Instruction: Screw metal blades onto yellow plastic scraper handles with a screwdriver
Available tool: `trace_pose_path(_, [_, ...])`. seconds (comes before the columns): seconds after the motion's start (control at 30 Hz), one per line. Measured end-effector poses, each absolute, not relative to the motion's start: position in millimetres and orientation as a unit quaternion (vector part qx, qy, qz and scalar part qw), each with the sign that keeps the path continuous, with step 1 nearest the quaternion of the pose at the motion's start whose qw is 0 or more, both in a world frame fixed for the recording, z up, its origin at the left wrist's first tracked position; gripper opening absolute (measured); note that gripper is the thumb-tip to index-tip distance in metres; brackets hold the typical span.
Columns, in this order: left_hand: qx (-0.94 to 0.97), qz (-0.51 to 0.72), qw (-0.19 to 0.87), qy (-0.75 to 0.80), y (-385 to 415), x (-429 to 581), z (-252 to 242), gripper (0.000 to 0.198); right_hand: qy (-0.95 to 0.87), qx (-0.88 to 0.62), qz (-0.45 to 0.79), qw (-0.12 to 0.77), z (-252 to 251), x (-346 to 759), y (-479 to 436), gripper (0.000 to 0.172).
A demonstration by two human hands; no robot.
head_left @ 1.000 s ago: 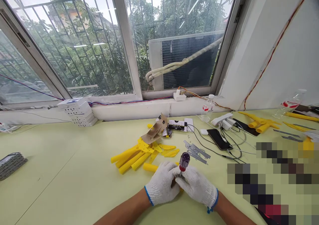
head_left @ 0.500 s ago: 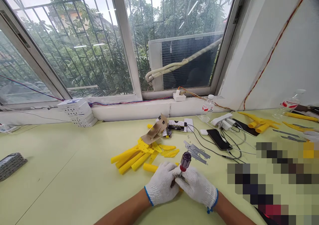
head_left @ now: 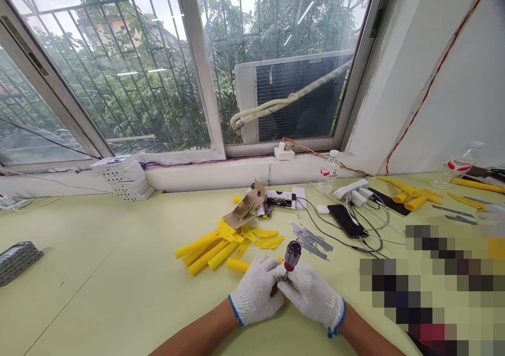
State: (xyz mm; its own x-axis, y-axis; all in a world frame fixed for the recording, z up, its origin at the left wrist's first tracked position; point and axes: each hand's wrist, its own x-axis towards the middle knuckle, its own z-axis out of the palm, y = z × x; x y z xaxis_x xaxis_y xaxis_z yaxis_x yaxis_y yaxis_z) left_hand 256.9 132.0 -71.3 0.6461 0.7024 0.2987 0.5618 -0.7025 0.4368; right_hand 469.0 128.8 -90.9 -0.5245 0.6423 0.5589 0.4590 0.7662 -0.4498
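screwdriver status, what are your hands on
Left hand and right hand, white knit gloves, together around the screwdriver; which one grips it, can't tell. Yellow plastic tube runs under the hands. Metal brackets just ahead.

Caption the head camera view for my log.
White-gloved left hand and right hand close around a screwdriver, yellow plastic tube beside them, metal brackets on a pale green table.

You can't read any text here. The red-and-white label on the water bottle (head_left: 329, 170), the print on the small black-and-white carton (head_left: 281, 199) on the desk (head_left: 98, 230), and the blue mark on the top of the stacked white boxes (head_left: 118, 177) are all too small or blurred to make out.
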Motion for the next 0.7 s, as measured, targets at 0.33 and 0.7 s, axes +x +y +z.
trace_pose_path(0.33, [0.89, 0.248, 0.159, 0.348, 131.1, 257.3, -69.8, 0.037, -0.863, -0.332, 0.121, 0.361, -99.0, 471.1, 127.9, 0.023])
trace_pose_path(0.7, [0.892, 0.25, 0.159, 0.34, 133.7, 257.5, -76.4, 0.041, -0.86, -0.33, 0.134, 0.366, -96.8, 470.1, 126.5, 0.024])
